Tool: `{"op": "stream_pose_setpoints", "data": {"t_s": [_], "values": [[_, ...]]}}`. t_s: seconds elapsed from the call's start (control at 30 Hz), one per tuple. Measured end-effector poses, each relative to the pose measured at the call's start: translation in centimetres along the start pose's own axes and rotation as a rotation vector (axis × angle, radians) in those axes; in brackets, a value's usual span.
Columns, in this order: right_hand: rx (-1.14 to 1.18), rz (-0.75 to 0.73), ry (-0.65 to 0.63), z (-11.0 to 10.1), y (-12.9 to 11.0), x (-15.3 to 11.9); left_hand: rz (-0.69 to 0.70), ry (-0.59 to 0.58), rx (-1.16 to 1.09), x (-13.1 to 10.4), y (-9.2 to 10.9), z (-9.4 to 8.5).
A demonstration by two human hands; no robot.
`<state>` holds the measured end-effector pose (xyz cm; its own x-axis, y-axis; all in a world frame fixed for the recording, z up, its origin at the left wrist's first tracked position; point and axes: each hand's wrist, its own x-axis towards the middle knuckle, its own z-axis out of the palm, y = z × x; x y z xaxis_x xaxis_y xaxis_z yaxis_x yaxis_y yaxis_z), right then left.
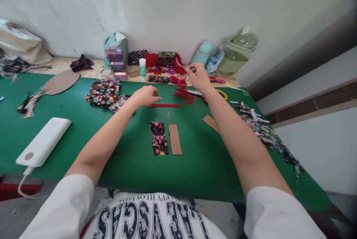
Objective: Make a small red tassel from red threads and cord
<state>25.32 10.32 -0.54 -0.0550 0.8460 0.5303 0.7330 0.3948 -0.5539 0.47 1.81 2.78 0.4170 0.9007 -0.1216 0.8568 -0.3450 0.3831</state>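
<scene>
My right hand (198,76) is raised at the back of the green table (195,175), its thumb and forefinger pinched on a red thread that hangs toward a frayed red tangle (184,91). Lower and to the left, my left hand (147,96) hovers by the left end of a flat red strip (167,105), its fingers curled; whether they hold anything is too small to tell. Nearer me lie a black floral fabric piece (160,139) and, beside it, a brown cardboard strip (175,139). A second cardboard strip (211,123) is partly behind my right forearm.
Scissors (193,91) lie behind my right wrist. A glue stick (142,70) stands at the back, near folded floral cloth (103,92). A white power bank (44,142) is at left, fabric scraps (262,129) at right, and bottles (235,55) by the wall.
</scene>
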Motion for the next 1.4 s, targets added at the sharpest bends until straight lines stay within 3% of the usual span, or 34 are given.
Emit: {"op": "stream_pose_setpoints", "data": {"t_s": [0.13, 0.33, 0.53, 0.6, 0.7, 1.03, 1.17, 1.27, 1.4], "values": [[0.198, 0.101, 0.108, -1.8, -0.6, 1.0, 0.050, 0.060, -0.070, 0.1, -0.2, 0.2], [0.343, 0.210, 0.075, -4.1, -1.5, 0.8, 0.185, 0.268, -0.447, 2.2, 0.9, 1.7], [0.369, 0.244, 0.042, -4.4, -1.8, -0.8, 0.269, 0.460, -0.829, 7.0, 5.7, 3.7], [0.368, 0.251, 0.024, -4.3, -2.0, -1.3, 0.282, 0.457, -0.905, 8.2, 7.4, 3.9], [0.375, 0.246, 0.016, -4.0, -2.4, -1.9, 0.197, 0.364, -1.012, 9.4, 9.1, 4.3], [0.471, 0.259, 0.120, -3.0, -0.9, -2.2, 0.127, 0.354, -0.977, 10.7, 9.0, 6.2], [0.498, 0.265, 0.226, -3.1, 0.0, -1.7, 0.101, 0.343, -0.986, 10.5, 8.9, 6.5], [0.506, 0.275, 0.323, -3.4, 0.4, -1.4, 0.135, 0.384, -0.990, 10.3, 9.0, 6.5], [0.497, 0.287, 0.362, -3.8, 0.6, -1.2, 0.209, 0.425, -0.808, 10.2, 9.3, 6.4]]}}
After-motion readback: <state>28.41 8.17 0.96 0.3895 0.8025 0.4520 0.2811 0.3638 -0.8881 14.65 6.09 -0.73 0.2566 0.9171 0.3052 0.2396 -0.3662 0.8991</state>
